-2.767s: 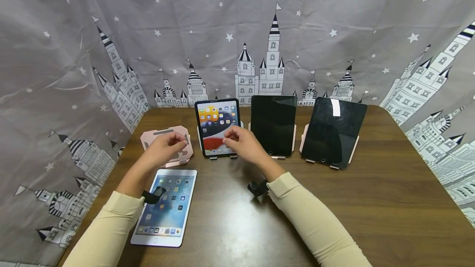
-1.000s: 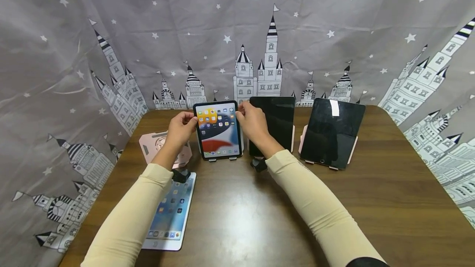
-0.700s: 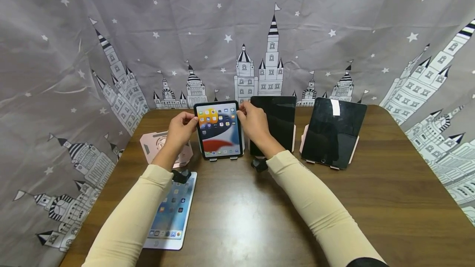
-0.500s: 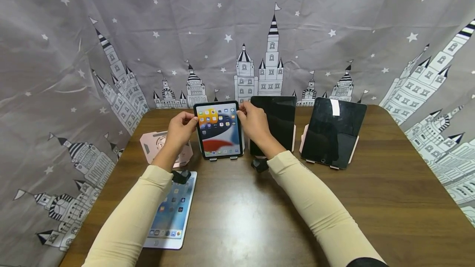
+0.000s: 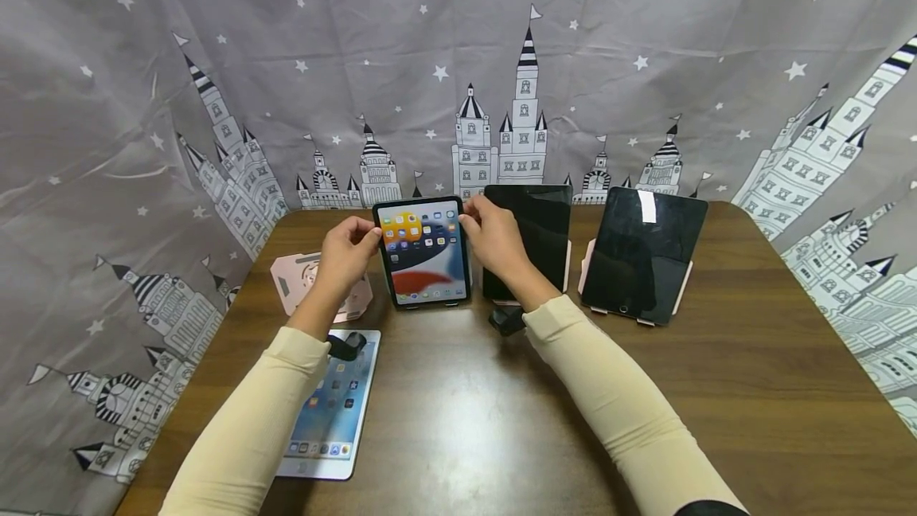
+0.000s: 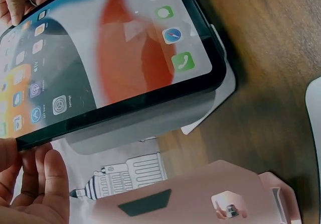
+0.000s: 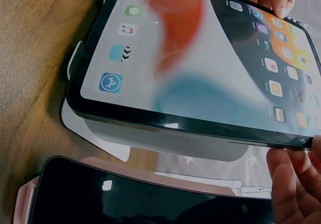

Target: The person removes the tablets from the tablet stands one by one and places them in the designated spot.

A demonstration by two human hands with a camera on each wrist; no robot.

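Wooden surface [image 5: 466,420], castle curtain behind. Gripped lit tablet [image 5: 424,253] by upper corners, left hand [image 5: 347,253] and right hand [image 5: 494,241] fingers pinching; seemingly lifting off stand, steady upward pull needed.

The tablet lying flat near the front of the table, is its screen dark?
No, the flat tablet shows a lit screen with rows of app icons, partly covered by the left sleeve.

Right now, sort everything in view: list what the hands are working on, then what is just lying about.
In hand:
- lit tablet, gripped at its upper edges by the left hand and right hand
- white stand beneath it

Lying about:
- flat tablet, screen lit
- empty pink stand
- two dark tablets on pink stands
- table
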